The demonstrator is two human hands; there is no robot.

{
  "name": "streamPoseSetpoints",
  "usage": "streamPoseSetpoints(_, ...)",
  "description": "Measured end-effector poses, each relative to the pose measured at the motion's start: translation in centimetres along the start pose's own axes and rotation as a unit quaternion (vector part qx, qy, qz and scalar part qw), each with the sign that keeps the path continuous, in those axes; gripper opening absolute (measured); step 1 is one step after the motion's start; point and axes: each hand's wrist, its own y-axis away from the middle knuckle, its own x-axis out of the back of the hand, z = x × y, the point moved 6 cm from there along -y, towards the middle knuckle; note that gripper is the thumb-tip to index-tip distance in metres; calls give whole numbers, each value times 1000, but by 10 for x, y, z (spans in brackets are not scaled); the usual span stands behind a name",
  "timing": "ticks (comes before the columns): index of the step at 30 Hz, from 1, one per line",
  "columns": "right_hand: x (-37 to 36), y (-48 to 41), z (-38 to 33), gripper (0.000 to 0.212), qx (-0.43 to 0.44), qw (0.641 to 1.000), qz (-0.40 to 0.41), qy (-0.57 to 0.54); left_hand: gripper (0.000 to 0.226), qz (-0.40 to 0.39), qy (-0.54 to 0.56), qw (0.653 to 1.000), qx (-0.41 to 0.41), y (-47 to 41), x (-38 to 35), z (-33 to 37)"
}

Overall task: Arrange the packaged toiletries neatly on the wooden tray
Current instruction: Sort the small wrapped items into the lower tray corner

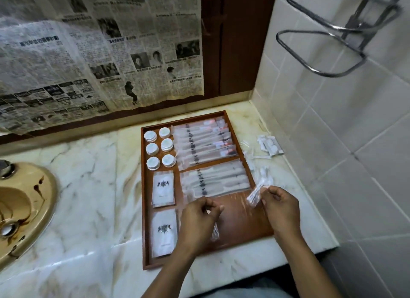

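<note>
- The wooden tray [143, 186] sat on the marble counter [99, 175], with six white-lidded jars [160, 149] at its far left and flat white sachets [163, 190] nearer.
- Each sachet bore a dark crest; the print beneath was too small to read.
- Long clear-wrapped packets [204, 142] filled the right compartments.
- The left hand [199, 218] hovered over the bare near section, fingers curled; whether they pinched anything was unclear.
- The right hand [280, 206] pinched a small clear packet [255, 196] above the tray's right edge.
</note>
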Motion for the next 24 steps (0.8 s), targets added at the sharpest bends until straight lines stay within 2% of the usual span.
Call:
streamPoseSetpoints(4,46,-29,13,17,8,995,80,53,8,-5,6,1000,12,-2,-19,-1)
streamPoseSetpoints(5,52,-36,15,16,16,995,84,59,4,-13,11,1000,12,-3,-25,2)
streamPoseSetpoints(9,61,-57,13,13,53,991,73,103,14,-43,-5,999,2,-16,-47,11)
streamPoseSetpoints(12,60,-61,3,30,122,966,96,209,10,-33,-62,997,-23,-35,-60,29)
streamPoseSetpoints(14,57,-59,-1,31,172,945,116,253,8,-15,-110,993,-42,-50,-65,45)
streamPoseSetpoints(18,56,-54,11,23,218,954,130,158,9,14,-205,974,-98,-86,-79,83)
streamPoseSetpoints(24,59,-49,29,26,229,962,131,73,18,10,-309,948,-70,-144,-109,96)
